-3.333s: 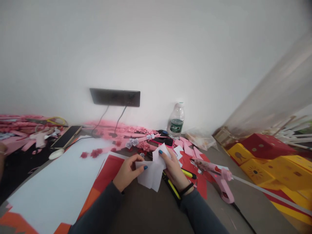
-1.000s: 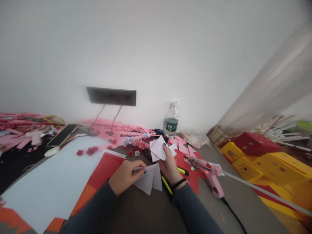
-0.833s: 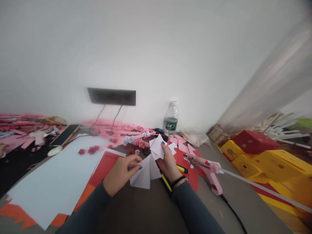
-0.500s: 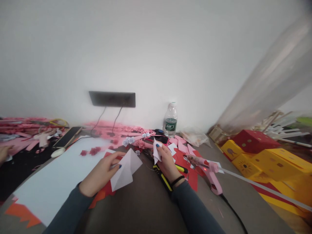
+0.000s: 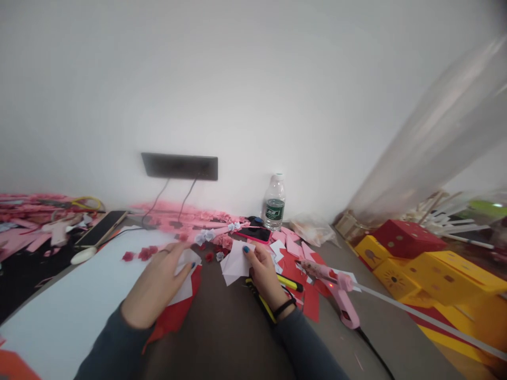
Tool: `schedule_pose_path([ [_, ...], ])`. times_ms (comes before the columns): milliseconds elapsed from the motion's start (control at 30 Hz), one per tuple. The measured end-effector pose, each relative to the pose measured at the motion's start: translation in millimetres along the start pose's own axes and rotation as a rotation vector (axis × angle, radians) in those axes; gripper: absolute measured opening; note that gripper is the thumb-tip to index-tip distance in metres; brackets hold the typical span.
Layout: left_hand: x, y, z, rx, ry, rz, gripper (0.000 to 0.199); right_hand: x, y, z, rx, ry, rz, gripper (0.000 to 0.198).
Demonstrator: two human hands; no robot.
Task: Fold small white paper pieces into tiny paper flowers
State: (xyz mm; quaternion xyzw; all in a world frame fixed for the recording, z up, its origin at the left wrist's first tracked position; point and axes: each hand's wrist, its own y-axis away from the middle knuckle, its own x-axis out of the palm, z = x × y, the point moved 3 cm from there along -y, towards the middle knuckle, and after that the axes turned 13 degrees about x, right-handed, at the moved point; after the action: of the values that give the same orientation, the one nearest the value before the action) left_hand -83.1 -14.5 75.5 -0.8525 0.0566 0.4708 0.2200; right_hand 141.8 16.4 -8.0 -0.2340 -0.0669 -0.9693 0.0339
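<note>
My right hand pinches a folded piece of white paper, thumb on top, above the grey table. My left hand is curled around another white paper, its thumb lying on the sheet. Beneath that sheet lies red paper. Part of the left paper is hidden by my fingers. A black-and-yellow utility knife lies under my right wrist. Small paper flowers in red and white lie beyond my hands.
A pink glue gun with its red light on lies at right, trailing a cord. Behind stand a water bottle and a phone. Yellow boxes fill the right side; a large white sheet and another phone lie left.
My right hand now shows a wider folded white paper, held lower and flatter. My left hand has moved left, apart from it. The other person's hand at the far left is out of view.
</note>
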Motion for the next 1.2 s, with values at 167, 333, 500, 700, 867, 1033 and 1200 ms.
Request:
schedule_pose_path([
  [167, 49, -34, -38, 0.077, 0.466, 0.077, 0.034, -5, -3, -5, 0.003, 0.065, -0.008, 0.037],
  [333, 90, -48, -29, 0.086, 0.714, 0.075, 0.031, -12, -6, -6, -0.032, 0.041, -0.100, 0.039],
  [500, 100, -44, -19, 0.004, 0.895, 0.152, 0.035, -17, -4, -5, 0.015, -0.133, -0.225, 0.040],
  [700, 97, -37, -23, 0.079, 0.803, 0.257, 0.043, -24, -4, -1, -0.046, -0.274, -0.352, 0.036],
  [867, 85, -40, -17, 0.116, 0.660, 0.041, 0.035, -20, 1, 5, -0.116, 0.071, -0.292, 0.036],
  [1033, 82, -40, -19, 0.160, 0.669, -0.039, 0.026, -5, 7, 11, -0.174, 0.454, -0.075, 0.035],
  [1200, 87, -39, -20, 0.135, 0.682, -0.052, 0.021, -1, 7, 10, -0.182, 0.394, -0.001, 0.027],
])
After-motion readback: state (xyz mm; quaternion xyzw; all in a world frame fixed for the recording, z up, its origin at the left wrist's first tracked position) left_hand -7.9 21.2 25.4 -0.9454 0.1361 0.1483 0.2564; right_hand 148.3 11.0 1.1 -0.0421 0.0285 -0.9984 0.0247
